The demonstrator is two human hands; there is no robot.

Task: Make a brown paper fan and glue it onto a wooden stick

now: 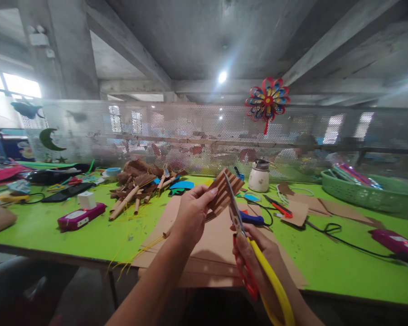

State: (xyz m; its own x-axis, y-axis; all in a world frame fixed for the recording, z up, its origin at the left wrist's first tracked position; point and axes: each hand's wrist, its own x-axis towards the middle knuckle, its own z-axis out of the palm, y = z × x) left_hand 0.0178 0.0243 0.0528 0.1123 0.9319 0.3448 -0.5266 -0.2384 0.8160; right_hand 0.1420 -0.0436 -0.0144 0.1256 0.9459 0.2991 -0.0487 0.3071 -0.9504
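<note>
My left hand pinches a folded, pleated piece of brown cardboard and holds it up above the table. My right hand grips a pair of scissors with one yellow and one red handle. The blades point up and lie against the right side of the pleated cardboard. Under both hands lies a stack of flat brown cardboard sheets on the green table.
A heap of brown paper rolls and sticks lies behind my left hand. A white jar, a blue-handled tool, cardboard scraps and a black cord sit at right. A green basket stands far right; a magenta box at left.
</note>
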